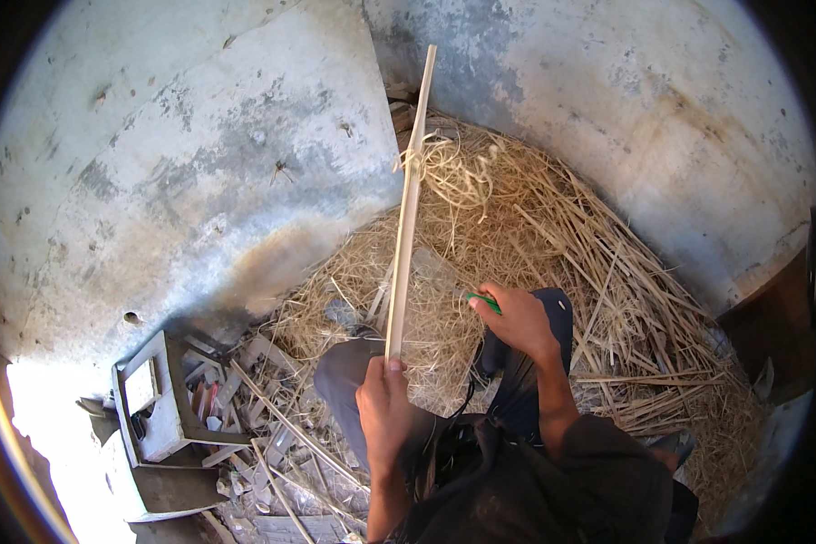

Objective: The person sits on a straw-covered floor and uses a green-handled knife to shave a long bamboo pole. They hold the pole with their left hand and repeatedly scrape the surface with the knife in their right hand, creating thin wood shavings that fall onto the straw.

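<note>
The pale strip (403,254) extends forward from the left hand (383,403); its long axis runs almost directly away from the person, the far end leaning slightly toward the right-hand side. The left hand is the nearer one: it is closed around the near end of the strip, thumb laid along it, at the left knee (340,376). The right hand (517,322) is positioned to the right of the strip and farther forward than the left hand, apart from both. Its fingers are closed on a green handle (488,302), which points toward the strip; whether any blade extends from it or contacts the strip cannot be told. Curled shavings (458,172) hang at the strip well forward of both hands. A heap of fibrous offcuts (535,213) lies ahead and to the right of the right hand.
</note>
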Available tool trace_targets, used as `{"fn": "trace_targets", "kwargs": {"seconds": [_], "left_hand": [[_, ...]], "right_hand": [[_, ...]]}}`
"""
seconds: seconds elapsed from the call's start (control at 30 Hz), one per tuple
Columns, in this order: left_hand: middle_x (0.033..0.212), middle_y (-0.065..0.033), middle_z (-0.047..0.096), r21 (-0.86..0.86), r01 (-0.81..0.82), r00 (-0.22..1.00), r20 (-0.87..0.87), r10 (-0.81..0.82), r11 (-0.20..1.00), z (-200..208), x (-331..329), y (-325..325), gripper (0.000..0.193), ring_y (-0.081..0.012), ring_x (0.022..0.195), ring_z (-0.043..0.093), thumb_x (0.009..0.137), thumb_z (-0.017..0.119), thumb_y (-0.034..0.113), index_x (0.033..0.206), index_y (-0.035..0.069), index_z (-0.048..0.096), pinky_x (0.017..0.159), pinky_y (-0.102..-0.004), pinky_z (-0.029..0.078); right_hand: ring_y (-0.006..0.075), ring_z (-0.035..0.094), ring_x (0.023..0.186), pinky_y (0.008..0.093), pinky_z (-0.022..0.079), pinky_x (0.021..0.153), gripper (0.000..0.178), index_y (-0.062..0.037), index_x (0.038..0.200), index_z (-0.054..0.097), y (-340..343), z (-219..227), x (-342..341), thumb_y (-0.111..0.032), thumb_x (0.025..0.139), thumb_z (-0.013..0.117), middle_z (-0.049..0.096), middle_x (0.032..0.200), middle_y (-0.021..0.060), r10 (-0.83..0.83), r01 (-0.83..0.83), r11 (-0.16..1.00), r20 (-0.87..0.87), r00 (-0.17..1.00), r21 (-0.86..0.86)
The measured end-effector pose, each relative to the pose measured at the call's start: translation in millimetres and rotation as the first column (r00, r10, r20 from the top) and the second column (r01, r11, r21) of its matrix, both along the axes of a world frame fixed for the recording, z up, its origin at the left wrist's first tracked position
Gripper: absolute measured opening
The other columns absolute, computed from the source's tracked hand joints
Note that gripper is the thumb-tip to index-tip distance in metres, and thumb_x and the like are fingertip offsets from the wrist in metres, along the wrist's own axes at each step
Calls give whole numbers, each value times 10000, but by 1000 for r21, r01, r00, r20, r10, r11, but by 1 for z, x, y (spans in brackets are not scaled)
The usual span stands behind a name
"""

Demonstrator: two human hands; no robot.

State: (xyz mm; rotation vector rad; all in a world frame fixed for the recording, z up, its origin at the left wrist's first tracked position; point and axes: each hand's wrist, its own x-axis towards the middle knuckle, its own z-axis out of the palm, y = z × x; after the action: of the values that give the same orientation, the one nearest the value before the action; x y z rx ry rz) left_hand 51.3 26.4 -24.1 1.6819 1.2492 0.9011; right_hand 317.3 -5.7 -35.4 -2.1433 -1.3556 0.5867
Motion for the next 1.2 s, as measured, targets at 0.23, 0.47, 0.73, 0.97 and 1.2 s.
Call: {"fn": "trace_targets", "kwargs": {"seconds": [0.23, 0.47, 0.73, 0.97, 1.2], "left_hand": [[675, -198, 642, 85, -44, 995, -87, 51, 995, -2, -3, 4, 229, -402, 619, 658, 1113, 584, 191, 1035, -3, 678, 618, -501, 471], [678, -153, 627, 2, 4, 998, -57, -4, 1000, -1, -2, 1, 242, -285, 617, 645, 1116, 581, 196, 1027, -4, 682, 616, -457, 472], [743, 63, 476, -374, 243, 918, 387, -88, 895, 2, -6, 2, 341, -31, 669, 425, 1176, 527, 278, 972, 28, 638, 580, -246, 350], [682, 60, 449, -438, 360, 880, 454, -143, 824, 20, -3, -2, 399, -48, 545, 365, 1180, 468, 396, 974, 85, 608, 490, -238, 270], [670, 62, 415, -469, 379, 864, 487, -124, 798, 17, -4, -3, 401, -56, 535, 341, 1178, 442, 414, 978, 96, 585, 485, -248, 258]], "right_hand": [[415, 755, 963, 548, 555, 841, 455, -104, 1186, 740, 2, -28, 7, -520, 1037, 632, 780, 956, 181, 136, -113, 982, 148, 980, -151], [410, 754, 869, 537, 551, 784, 446, -98, 1164, 740, 8, 4, -7, -515, 1055, 626, 754, 854, 177, 117, -97, 987, 165, 979, -129], [294, 732, 727, 409, 541, 667, 414, -37, 1137, 752, 7, 14, -28, -439, 1054, 698, 725, 818, 145, 115, -10, 888, -201, 973, 460], [284, 784, 789, 374, 601, 683, 351, -31, 1099, 761, 7, -6, -50, -349, 966, 829, 770, 915, 136, 303, -210, 692, -14, 953, 691], [247, 771, 713, 355, 590, 626, 342, -57, 1029, 798, 8, -5, -53, -379, 931, 864, 779, 843, 78, 262, -285, 597, 154, 953, 750]]}}
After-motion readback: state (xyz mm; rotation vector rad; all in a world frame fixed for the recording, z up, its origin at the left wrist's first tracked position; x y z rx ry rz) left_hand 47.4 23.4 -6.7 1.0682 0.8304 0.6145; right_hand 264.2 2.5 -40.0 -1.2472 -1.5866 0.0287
